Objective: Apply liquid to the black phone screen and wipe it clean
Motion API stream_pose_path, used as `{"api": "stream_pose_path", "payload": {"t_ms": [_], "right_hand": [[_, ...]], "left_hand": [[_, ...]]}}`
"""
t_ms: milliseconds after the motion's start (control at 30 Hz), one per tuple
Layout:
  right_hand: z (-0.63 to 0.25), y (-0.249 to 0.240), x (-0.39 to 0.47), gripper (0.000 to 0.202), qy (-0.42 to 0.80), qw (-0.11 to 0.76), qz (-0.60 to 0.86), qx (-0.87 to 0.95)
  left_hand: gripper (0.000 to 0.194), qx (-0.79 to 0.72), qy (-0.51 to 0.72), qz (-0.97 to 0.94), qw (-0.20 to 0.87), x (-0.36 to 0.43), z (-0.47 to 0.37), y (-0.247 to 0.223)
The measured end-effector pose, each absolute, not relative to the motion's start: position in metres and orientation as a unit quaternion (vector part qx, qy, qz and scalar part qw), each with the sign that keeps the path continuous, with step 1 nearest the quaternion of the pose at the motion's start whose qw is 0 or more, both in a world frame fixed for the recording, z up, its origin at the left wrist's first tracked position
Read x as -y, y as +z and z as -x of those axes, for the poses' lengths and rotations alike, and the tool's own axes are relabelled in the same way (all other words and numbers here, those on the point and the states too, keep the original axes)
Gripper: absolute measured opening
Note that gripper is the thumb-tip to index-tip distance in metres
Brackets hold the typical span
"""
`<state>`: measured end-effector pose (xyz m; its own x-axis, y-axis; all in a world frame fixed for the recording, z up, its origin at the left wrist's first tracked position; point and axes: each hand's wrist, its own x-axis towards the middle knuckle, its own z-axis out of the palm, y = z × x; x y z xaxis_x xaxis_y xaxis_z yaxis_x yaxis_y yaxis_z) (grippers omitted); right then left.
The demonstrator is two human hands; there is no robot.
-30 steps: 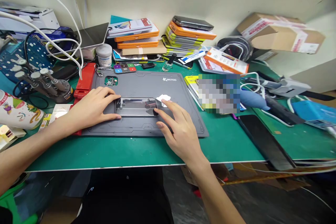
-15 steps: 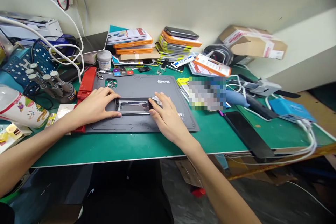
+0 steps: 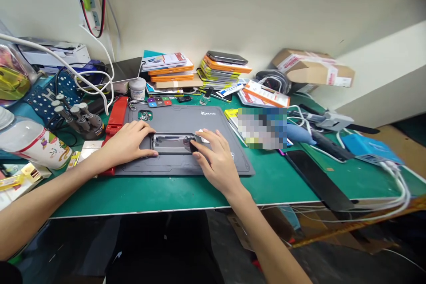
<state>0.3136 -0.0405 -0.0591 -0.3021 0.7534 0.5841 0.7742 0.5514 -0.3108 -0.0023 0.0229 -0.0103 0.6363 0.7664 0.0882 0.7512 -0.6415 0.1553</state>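
Observation:
A phone-shaped frame with a shiny, see-through or reflective middle (image 3: 173, 142) lies flat and sideways on the grey mat (image 3: 186, 164). My left hand (image 3: 131, 142) grips its left end, thumb at the near edge and fingers at the far edge. At the right end, my right hand (image 3: 216, 155) has its fingers apart, with the index fingertip touching the frame's corner. A small white piece (image 3: 202, 136) shows beneath the right fingers. Tiny screws sit in the mat's green round recess (image 3: 145, 116).
A red clamp-like tool (image 3: 116, 117) borders the mat's left side. Behind are a white jar (image 3: 137, 88) and stacked boxes (image 3: 171, 66). A bottle (image 3: 36, 140) stands left; a black phone-like slab (image 3: 317, 177) lies right.
The whole view has shifted, so the table appears lower. My right fingers have lifted and spread slightly at the frame's right end; my left hand keeps its place.

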Motion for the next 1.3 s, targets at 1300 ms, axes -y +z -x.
{"api": "stream_pose_path", "payload": {"t_ms": [1300], "right_hand": [[-0.312,-0.061,0.031,0.056,0.086,0.33,0.539,0.77]], "left_hand": [[0.074,-0.421,0.066,-0.902,0.066,-0.021,0.001,-0.002]]}}
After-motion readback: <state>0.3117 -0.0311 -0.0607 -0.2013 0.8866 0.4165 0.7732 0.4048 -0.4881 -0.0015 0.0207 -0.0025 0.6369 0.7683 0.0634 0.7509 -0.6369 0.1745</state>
